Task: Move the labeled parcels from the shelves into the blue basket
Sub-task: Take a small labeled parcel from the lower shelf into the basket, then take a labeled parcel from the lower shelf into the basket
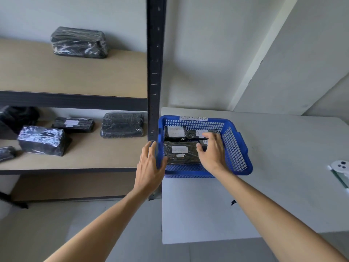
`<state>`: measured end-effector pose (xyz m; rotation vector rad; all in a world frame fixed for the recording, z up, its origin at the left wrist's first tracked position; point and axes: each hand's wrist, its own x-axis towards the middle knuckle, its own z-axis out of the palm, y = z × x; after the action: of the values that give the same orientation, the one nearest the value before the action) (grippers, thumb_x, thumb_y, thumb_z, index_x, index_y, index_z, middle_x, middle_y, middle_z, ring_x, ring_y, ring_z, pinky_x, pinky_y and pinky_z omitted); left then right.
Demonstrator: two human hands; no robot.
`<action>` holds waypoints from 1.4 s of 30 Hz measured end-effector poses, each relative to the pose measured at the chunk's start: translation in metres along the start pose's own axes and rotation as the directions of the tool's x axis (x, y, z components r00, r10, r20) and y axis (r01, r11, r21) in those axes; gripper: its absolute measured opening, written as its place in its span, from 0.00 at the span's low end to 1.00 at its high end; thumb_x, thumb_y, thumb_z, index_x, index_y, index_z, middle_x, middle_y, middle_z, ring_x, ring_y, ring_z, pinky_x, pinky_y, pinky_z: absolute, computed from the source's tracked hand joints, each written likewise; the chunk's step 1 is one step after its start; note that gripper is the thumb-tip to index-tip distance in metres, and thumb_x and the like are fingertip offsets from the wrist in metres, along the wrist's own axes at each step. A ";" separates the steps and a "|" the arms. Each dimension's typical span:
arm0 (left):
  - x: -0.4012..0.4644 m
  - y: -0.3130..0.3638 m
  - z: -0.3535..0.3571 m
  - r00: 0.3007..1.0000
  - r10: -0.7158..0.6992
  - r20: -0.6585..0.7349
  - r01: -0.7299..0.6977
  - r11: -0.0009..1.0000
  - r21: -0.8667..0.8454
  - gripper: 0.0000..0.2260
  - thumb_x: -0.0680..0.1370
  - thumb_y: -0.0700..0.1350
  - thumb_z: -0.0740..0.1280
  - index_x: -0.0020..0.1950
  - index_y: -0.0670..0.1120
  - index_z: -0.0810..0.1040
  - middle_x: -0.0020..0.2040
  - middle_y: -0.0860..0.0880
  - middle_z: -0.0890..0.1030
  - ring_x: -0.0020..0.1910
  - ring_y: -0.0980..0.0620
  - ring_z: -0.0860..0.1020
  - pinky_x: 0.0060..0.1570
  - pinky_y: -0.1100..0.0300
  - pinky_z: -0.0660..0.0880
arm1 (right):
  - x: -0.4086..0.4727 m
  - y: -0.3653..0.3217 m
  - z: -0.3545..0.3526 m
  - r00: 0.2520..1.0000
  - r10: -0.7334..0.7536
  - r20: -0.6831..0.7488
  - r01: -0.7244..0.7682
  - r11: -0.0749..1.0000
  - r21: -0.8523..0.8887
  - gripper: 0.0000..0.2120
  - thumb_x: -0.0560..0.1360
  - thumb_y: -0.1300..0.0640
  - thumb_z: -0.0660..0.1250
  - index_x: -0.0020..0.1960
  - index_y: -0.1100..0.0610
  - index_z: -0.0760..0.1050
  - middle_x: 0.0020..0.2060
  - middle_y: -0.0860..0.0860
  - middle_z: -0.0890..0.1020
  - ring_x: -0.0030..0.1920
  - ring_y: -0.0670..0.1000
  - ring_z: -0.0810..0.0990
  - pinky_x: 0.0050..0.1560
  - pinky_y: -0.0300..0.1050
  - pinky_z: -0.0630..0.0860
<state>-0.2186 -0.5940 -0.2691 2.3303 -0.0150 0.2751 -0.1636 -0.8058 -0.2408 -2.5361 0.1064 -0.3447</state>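
Observation:
The blue basket stands on the white table just right of the shelf post. Black wrapped parcels with white labels lie inside it, one at the front left and one behind it. My right hand hovers inside the basket over a third labeled parcel, fingers spread, holding nothing. Resting against the basket's left wall is my left hand, fingers apart. On the lower shelf a flat black parcel with a white label lies toward the back.
Black wrapped parcels with no label showing lie on the lower shelf and on the upper shelf. The black shelf post rises between shelf and basket. A small white device sits at the table's right edge.

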 end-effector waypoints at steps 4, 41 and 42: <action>-0.028 -0.018 -0.039 0.987 -0.149 -0.062 0.149 0.989 -0.004 0.26 0.80 0.51 0.62 0.75 0.44 0.61 0.71 0.45 0.68 0.69 0.47 0.68 0.68 0.53 0.66 | -0.031 -0.048 0.003 0.991 -0.131 0.025 0.128 0.987 0.093 0.13 0.77 0.55 0.69 0.61 0.53 0.73 0.58 0.51 0.74 0.60 0.54 0.76 0.58 0.49 0.75; -0.008 -0.538 -0.367 0.722 -0.586 -0.368 0.661 0.742 0.114 0.22 0.79 0.50 0.62 0.72 0.47 0.64 0.66 0.48 0.70 0.66 0.45 0.68 0.59 0.46 0.70 | -0.104 -0.476 0.530 0.712 -0.485 0.508 0.451 0.870 0.198 0.21 0.75 0.51 0.73 0.65 0.53 0.71 0.60 0.52 0.72 0.61 0.54 0.72 0.56 0.50 0.74; -0.005 -0.545 -0.370 0.724 -0.583 -0.368 0.658 0.744 0.117 0.22 0.79 0.49 0.62 0.72 0.47 0.64 0.67 0.48 0.70 0.66 0.45 0.68 0.59 0.46 0.70 | -0.102 -0.486 0.541 0.702 -0.517 0.490 0.494 0.849 0.187 0.23 0.74 0.50 0.73 0.66 0.53 0.70 0.60 0.52 0.72 0.61 0.54 0.72 0.57 0.52 0.74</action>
<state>-0.2435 0.0497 -0.4054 2.3421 1.0076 0.3015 -0.1162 -0.0983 -0.4293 -2.4804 -0.8231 0.1620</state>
